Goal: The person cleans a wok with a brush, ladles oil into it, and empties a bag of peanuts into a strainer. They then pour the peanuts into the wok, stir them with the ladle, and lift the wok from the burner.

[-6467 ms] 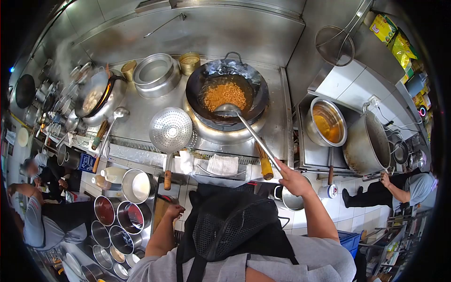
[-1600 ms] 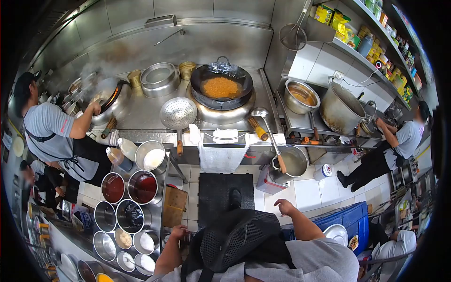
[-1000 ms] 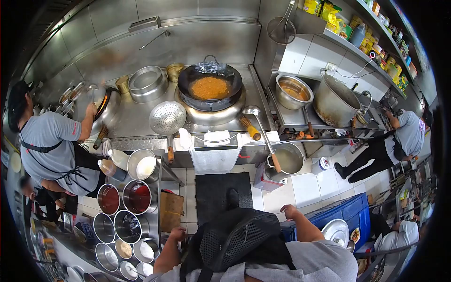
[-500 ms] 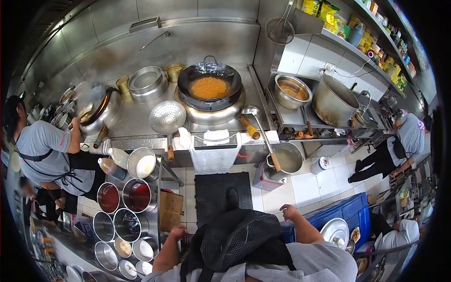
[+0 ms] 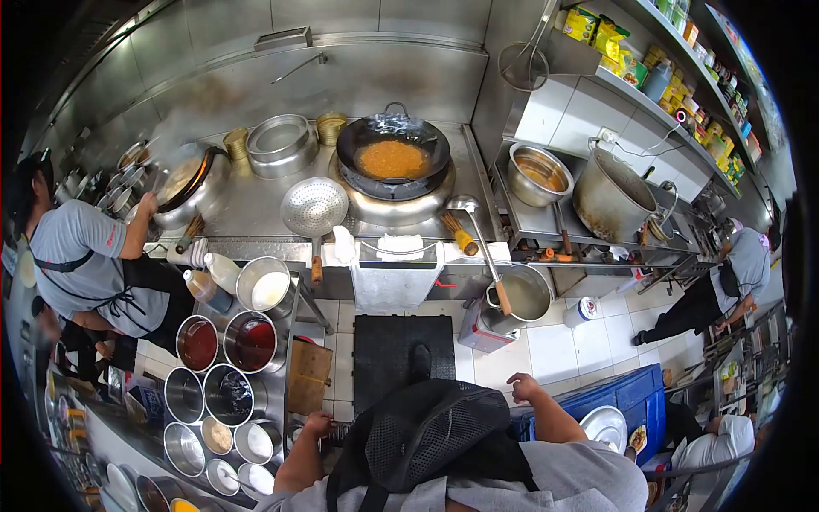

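Looking down over a busy restaurant kitchen, the view shows a long-handled ladle (image 5: 483, 249) lying slantwise. Its bowl rests far from the person on the front edge of the steel stove desk (image 5: 256, 213), and its wooden grip points back towards them, over a steel pot (image 5: 527, 294) on the white tiled floor (image 5: 554, 350). A wok (image 5: 392, 158) of orange food sits behind it, with a round skimmer (image 5: 314, 207) to the left. The right hand (image 5: 522, 389) hangs loose and empty, well apart from the grip, nearer a blue crate (image 5: 636, 397). The left hand (image 5: 319, 424) is curled at the corner of a side desk (image 5: 290, 354) crowded with steel bowls (image 5: 229, 392), beside a wooden board (image 5: 309, 375); whether it grips anything cannot be told. Another person (image 5: 85, 256) works at the far left.
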`<act>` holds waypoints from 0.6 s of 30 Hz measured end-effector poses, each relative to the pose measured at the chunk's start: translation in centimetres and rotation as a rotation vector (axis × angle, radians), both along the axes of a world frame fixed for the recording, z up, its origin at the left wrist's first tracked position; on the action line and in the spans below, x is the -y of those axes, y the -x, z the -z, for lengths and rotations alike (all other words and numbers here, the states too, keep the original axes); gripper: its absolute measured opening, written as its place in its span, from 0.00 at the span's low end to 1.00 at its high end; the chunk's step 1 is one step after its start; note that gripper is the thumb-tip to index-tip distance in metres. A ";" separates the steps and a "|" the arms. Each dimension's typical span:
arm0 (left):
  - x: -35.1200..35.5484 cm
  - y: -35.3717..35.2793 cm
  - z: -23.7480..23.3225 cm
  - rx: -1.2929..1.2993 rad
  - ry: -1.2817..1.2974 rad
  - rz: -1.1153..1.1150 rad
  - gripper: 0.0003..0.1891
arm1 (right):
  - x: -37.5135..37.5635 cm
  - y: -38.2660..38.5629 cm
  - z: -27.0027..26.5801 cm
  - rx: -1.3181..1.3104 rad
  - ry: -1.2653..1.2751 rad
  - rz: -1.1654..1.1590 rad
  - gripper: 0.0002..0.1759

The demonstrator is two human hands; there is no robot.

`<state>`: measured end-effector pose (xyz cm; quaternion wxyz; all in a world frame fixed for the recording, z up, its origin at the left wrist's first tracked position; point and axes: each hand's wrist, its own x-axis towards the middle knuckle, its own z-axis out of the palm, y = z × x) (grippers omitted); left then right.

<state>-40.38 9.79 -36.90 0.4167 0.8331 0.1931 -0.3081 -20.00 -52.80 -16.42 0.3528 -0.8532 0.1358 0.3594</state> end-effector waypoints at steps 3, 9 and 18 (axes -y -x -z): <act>0.7 -0.4 -1.9 0.180 0.031 0.035 0.15 | -0.7 -0.6 -0.3 -0.021 -0.051 0.075 0.21; 3.4 -1.8 -10.4 -0.108 0.140 -0.367 0.15 | -0.5 -1.3 0.8 -0.052 -0.115 0.108 0.24; 1.9 -0.3 -5.6 -0.125 0.136 -0.353 0.13 | 0.8 -0.9 1.0 -0.039 -0.056 -0.038 0.27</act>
